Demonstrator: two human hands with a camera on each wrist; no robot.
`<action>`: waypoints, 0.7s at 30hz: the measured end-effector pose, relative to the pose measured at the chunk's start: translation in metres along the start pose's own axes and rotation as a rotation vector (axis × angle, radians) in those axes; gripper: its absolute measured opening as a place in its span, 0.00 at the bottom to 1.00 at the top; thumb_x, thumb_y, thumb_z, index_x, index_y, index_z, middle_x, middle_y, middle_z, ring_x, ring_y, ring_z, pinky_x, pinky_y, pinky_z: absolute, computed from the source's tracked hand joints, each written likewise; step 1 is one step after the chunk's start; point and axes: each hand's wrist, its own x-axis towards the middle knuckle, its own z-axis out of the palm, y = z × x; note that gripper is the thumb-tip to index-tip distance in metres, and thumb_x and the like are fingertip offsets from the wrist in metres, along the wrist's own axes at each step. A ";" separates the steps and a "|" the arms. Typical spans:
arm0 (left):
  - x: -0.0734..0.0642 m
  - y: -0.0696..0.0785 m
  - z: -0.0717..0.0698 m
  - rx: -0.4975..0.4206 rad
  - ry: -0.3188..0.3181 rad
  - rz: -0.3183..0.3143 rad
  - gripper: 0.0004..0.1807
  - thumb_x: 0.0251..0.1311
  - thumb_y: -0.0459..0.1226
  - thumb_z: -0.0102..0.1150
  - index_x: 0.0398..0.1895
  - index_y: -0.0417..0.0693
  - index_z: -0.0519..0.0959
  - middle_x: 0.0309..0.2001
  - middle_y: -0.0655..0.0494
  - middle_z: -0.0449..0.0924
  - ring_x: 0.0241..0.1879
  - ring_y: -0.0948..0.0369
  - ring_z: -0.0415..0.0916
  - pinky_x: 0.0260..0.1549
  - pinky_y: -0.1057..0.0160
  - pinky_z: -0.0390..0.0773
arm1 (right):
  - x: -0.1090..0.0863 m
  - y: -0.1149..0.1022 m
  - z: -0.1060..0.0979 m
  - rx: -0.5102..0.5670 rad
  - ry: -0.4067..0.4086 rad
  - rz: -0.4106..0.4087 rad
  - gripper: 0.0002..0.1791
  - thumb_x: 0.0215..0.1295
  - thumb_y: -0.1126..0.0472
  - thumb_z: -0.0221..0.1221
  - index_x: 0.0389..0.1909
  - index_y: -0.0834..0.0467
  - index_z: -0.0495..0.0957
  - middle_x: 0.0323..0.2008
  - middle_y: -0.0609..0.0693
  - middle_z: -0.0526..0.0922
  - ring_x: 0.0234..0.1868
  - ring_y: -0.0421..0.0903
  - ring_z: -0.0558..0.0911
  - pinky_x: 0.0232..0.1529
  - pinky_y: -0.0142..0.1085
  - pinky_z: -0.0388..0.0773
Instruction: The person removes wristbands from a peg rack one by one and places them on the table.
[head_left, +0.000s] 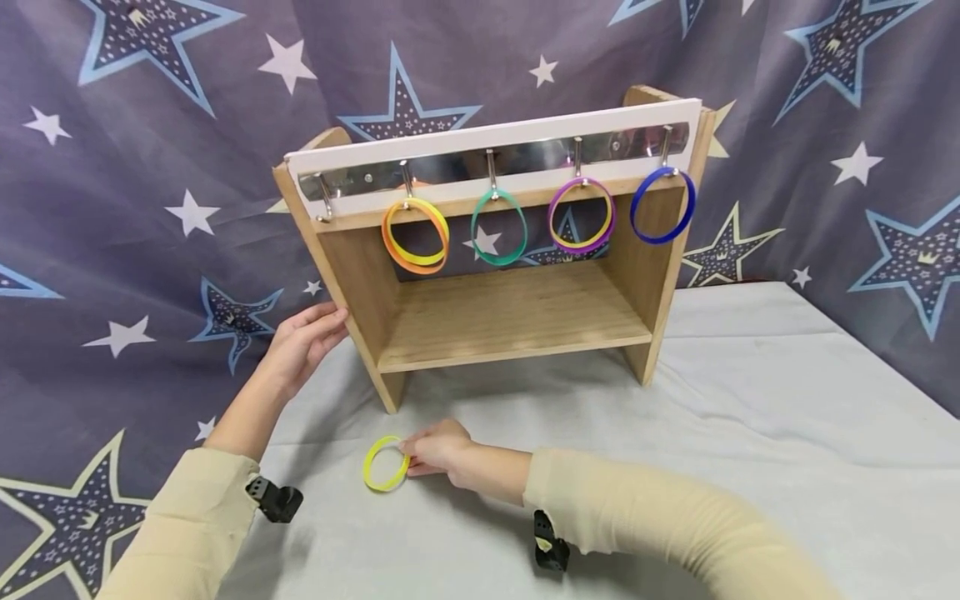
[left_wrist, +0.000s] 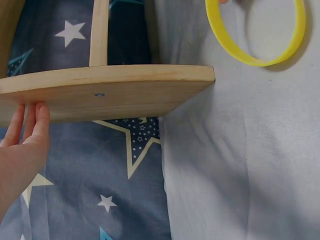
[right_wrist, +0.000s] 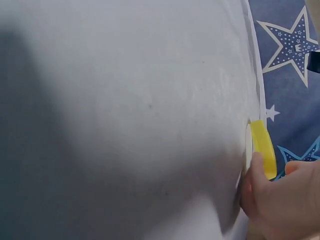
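Observation:
My right hand [head_left: 442, 450] pinches the right side of a yellow silicone wristband [head_left: 367, 471], low over the cloth in front of a wooden shelf unit [head_left: 517, 312]. In the right wrist view the same wristband [right_wrist: 265, 150] shows beside the thumb. The fingertips of my left hand [head_left: 303, 346] touch the unit's left side panel [left_wrist: 130, 95]. A metal hook rail [head_left: 450, 169] runs along the top. Orange and yellow bands [head_left: 416, 260] hang together, then a green band [head_left: 498, 260], purple and yellow bands [head_left: 581, 246], and a blue band [head_left: 663, 239]. The leftmost hook [head_left: 324, 200] carries no band.
A pale grey cloth [head_left: 765, 408] covers the table under the unit. Behind and to the left hangs a dark star-patterned curtain [head_left: 247, 192]. Small black devices sit on the left wrist [head_left: 274, 500] and the right wrist [head_left: 551, 546].

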 end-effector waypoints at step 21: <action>0.000 0.000 0.001 -0.014 0.006 -0.008 0.07 0.65 0.29 0.54 0.38 0.50 0.78 0.41 0.62 0.83 0.45 0.70 0.80 0.48 0.75 0.81 | -0.003 -0.005 -0.033 0.092 -0.159 0.036 0.17 0.67 0.69 0.55 0.52 0.76 0.73 0.51 0.71 0.79 0.49 0.56 0.84 0.56 0.42 0.82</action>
